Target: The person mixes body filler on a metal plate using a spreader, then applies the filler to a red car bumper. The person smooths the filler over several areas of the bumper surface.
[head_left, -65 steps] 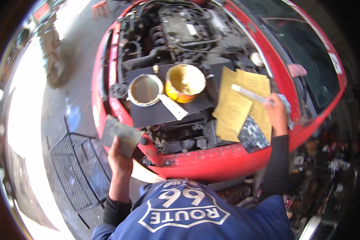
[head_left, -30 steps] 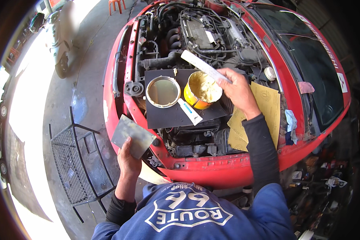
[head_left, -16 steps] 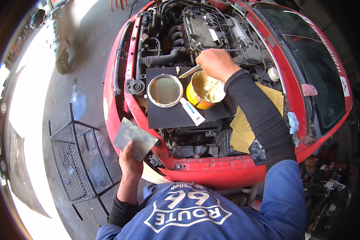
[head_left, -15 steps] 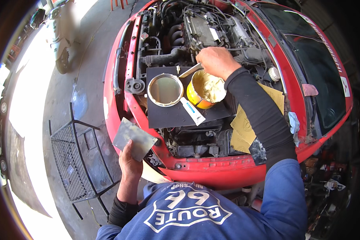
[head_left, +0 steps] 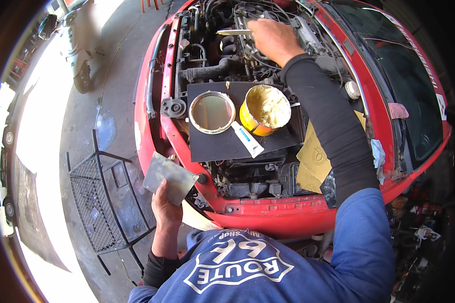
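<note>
Before us, the left hand [head_left: 167,209] pinches a smeared grey plate [head_left: 168,169], thumb on top; a round lid [head_left: 212,112] and yellow tin [head_left: 252,120] sit on a black board [head_left: 207,147]; the right hand [head_left: 277,40] grasps a spatula [head_left: 232,32] above the engine [head_left: 245,55].

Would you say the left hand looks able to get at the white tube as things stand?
Probably not directly: the left hand holds a grey plate, though nothing appears to lie over the white tube.

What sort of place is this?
Probably a car repair or body shop: there's a red car with its engine exposed, an open yellow can of cream-coloured paste, and tan sheets that look like sandpaper.
</note>
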